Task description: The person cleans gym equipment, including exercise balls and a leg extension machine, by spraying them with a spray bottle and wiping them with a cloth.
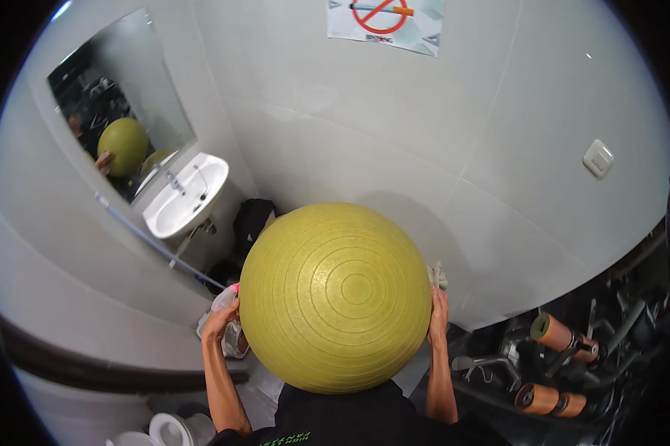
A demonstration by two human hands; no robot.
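A large yellow exercise ball (335, 297) with ringed ridges fills the middle of the view, held up in front of my chest. My left hand (220, 321) presses flat against its left side and also seems to pinch a small clear bottle with a pink cap (227, 296). My right hand (438, 312) presses against the ball's right side, with a bit of white cloth (438, 275) sticking up above the fingers. Most of both palms is hidden behind the ball.
A white washbasin (185, 195) with a tap is fixed to the tiled wall at left, under a mirror (115, 104) that reflects the ball. A no-smoking sign (385, 22) hangs high on the wall. Gym equipment with orange roller pads (561, 336) stands at right.
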